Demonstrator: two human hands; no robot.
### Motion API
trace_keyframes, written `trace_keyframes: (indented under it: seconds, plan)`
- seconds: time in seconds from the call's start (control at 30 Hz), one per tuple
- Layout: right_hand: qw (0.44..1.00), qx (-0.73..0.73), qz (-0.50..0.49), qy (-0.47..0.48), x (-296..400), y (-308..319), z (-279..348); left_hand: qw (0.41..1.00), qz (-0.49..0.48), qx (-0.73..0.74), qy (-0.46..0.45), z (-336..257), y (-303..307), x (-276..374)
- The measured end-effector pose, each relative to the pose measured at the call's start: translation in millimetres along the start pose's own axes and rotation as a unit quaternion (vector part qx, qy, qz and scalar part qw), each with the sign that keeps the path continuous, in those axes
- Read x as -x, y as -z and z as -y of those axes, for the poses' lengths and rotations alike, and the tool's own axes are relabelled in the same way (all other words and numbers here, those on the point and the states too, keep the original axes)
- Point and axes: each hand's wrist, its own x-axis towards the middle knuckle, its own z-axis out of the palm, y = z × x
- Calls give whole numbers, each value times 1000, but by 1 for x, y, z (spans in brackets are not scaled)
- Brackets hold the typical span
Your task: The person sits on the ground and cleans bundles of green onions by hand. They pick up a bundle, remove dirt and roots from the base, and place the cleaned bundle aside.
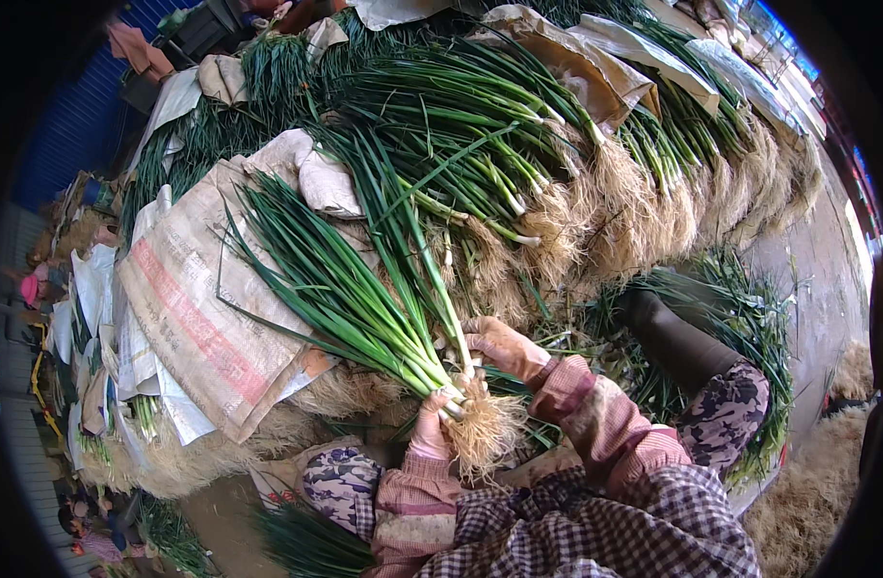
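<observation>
My left hand point(431, 430), in a pale glove, is closed around the white lower stalks of a bunch of long green onions point(354, 311). Their tangled roots point(487, 428) hang beside it, and the green leaves fan out up and to the left. My right hand point(508, 348), also gloved, has its fingers at the pale base of one thicker green onion stalk point(439, 292). That stalk lies along the right side of the bunch, its leaves pointing up. My right fingertips are partly hidden behind the stalk.
Ahead lies a large heap of green onions point(456, 152), roots towards me. Woven sacks point(210, 289) partly cover the pile. Loose leaf trimmings point(745, 318) surround my right boot point(669, 332). Root clumps point(810, 491) lie at lower right. Other people point(94, 524) are far left.
</observation>
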Motion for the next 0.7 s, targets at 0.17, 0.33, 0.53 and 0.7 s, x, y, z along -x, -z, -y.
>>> trace_keyframes:
  seconds: [0.17, 0.33, 0.53, 0.7]
  plan:
    - [999, -25, -33, -12, -7, -27, -22, 999, -5, -47, -23, -4, 7, 23]
    - [991, 5, -121, 57, 0, -22, -27, 996, -48, -68, -40, 3, 21, 15]
    - [943, -185, -131, 244, 8, -21, -14, 994, -71, -39, -71, 4, -6, 10]
    - [986, -19, -145, 85, 51, -36, 5, 996, -68, -16, -61, -7, -6, 18]
